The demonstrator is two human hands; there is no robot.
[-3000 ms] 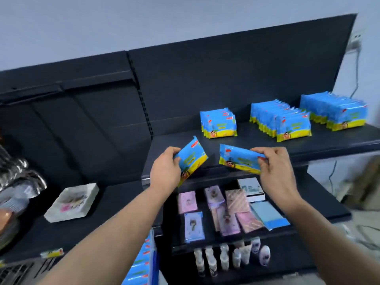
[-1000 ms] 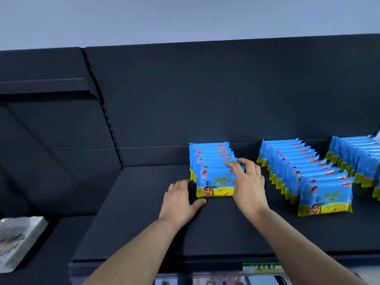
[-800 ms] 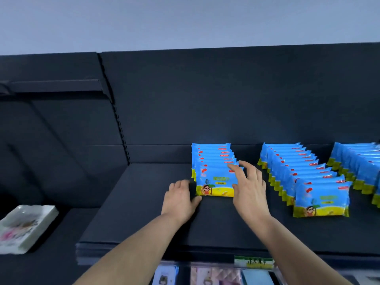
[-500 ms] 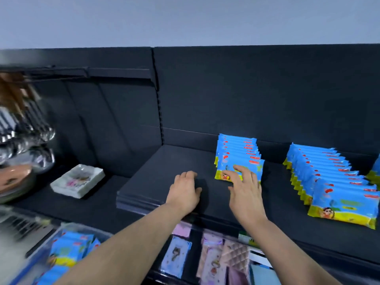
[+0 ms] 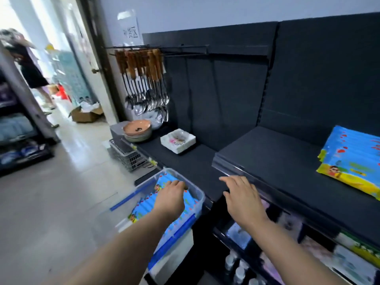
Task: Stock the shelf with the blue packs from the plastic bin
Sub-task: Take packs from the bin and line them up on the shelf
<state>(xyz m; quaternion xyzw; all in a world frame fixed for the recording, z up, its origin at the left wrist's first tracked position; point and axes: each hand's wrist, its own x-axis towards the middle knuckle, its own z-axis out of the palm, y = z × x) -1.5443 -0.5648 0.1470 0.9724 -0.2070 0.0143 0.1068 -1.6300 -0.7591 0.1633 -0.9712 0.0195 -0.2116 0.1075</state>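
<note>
Packs point(image 5: 144, 207) in blue wrap lie in rows in the plastic bin point(image 5: 174, 254), low at my left beside the shelf point(image 5: 273, 159). My left hand point(image 5: 170, 197) rests on top of them, its fingers point(image 5: 178, 184) bent down. The tips are hidden behind the knuckles, so I cannot tell whether they clamp a pack or only touch it. My forearm covers the middle of the bin. My right hand point(image 5: 244, 200) hangs in front of the shelf edge, fingers apart and relaxed, holding nothing. On the shelf a row point(image 5: 349, 159) of the same packs is cut off by the right border. Goods on the lower shelves point(image 5: 308, 243) are too blurred to name. Further left sit a white dish point(image 5: 177, 140), stacked plates point(image 5: 137, 130) and hanging ladles point(image 5: 144, 85).
</note>
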